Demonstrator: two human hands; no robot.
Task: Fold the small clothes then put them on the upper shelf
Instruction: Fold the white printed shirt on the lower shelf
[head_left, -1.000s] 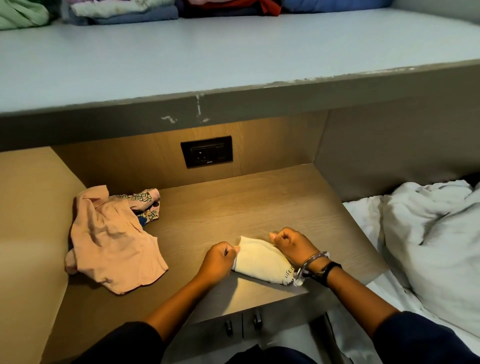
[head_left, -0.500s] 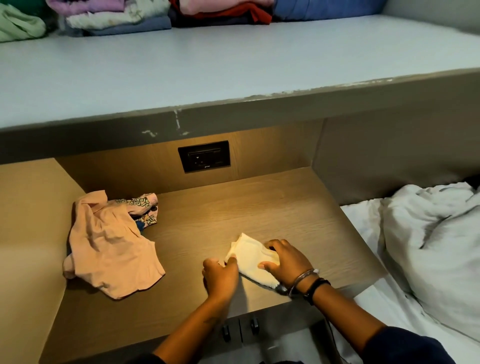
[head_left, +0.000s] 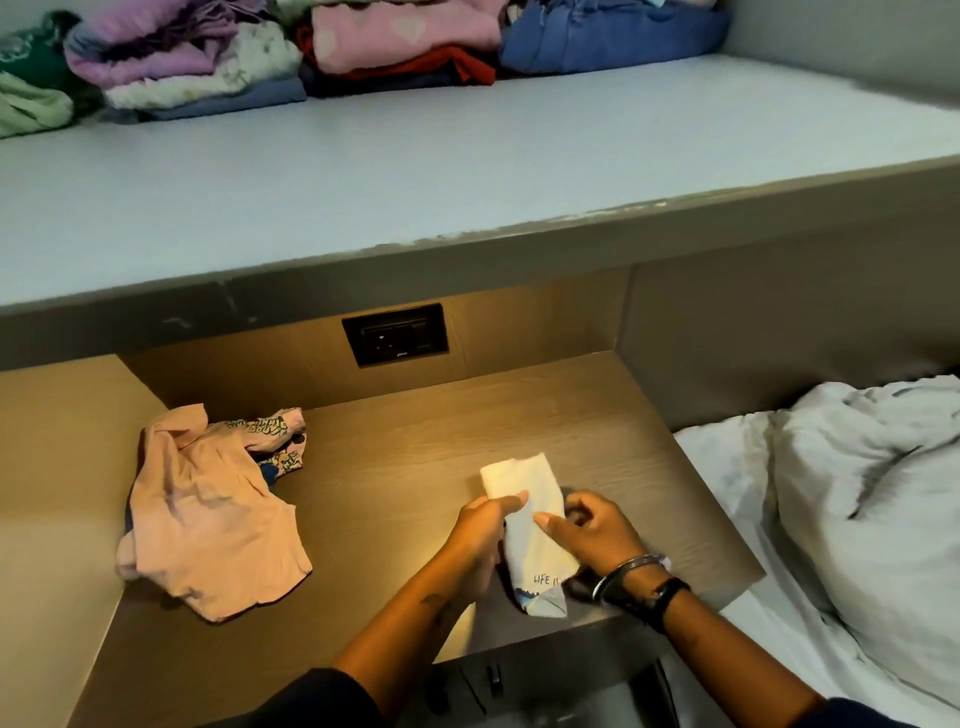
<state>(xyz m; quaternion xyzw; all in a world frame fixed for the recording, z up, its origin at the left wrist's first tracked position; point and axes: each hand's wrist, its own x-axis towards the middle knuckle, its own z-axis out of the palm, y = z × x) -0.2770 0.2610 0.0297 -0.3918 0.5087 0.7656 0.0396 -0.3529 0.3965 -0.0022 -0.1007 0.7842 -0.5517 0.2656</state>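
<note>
A small cream garment (head_left: 524, 519) with blue print is folded into a narrow strip, held just above the wooden lower surface (head_left: 415, 457). My left hand (head_left: 480, 530) pinches its left side, and my right hand (head_left: 587, 530) grips its right side. A crumpled pink garment (head_left: 208, 519) lies at the left, partly over a printed piece (head_left: 275, 436). The grey upper shelf (head_left: 415, 171) runs across above, with folded clothes (head_left: 363, 47) stacked along its back.
A black wall socket (head_left: 396, 335) sits in the back panel of the niche. A bed with white sheets and a pillow (head_left: 857, 493) lies to the right. Drawer handles (head_left: 493, 675) show below the front edge.
The cream garment has gone from lying flat crosswise to a narrow lengthwise strip lifted between both hands. The view has tilted up, showing more of the upper shelf.
</note>
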